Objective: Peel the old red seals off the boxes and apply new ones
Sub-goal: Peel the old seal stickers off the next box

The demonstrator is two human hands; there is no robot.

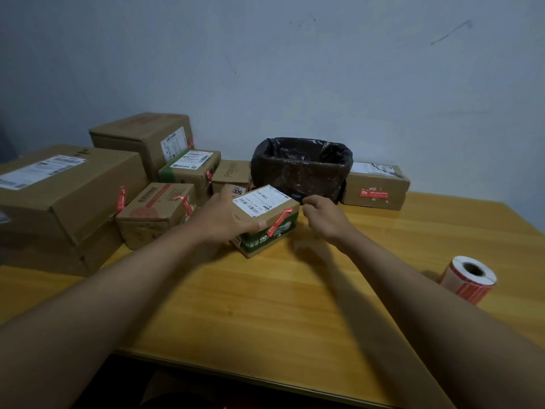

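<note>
While the left hand point(227, 215) grips the small box point(265, 219), the right hand point(323, 215) hovers beside it, fingers curled empty.

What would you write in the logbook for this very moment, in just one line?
left hand: holds small box | right hand: curled at box's far corner | red seal: still on | seal roll: untouched, table right

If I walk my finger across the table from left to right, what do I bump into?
Big box → left hand → small box → right hand → box with red seal → roll of seals.
</note>
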